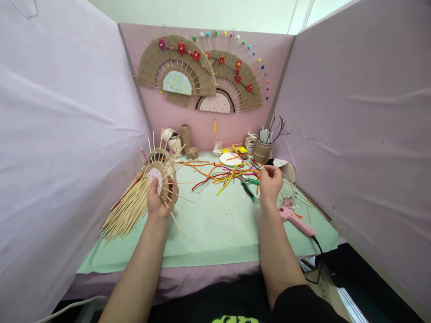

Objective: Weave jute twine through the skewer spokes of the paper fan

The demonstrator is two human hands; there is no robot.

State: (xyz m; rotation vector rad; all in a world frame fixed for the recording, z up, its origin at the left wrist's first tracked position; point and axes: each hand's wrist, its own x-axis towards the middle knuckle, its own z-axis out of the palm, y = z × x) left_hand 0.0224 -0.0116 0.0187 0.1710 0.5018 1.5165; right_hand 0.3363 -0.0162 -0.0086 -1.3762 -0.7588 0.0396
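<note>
My left hand (157,199) is closed around a small half-round fan (164,181) made of thin sticks and twine. Its thumb presses on the pale dotted centre of the fan, and bare stick ends spread outward past the twine bands. Over the right side of the table, my right hand (270,181) is raised with its fingers pinched together; whatever they may hold is too small to make out. Below and left of that hand lie green-handled pliers (248,187). A pink glue gun (296,219) rests to its lower right.
A heap of thin wooden sticks (124,213) lies at the left. Coloured pipe cleaners (229,174) are strewn across the middle, near a white disc (230,159). Jars, a twine ball (191,153) and a pot with twigs (262,151) line the back. Large fans (148,67) hang on the wall.
</note>
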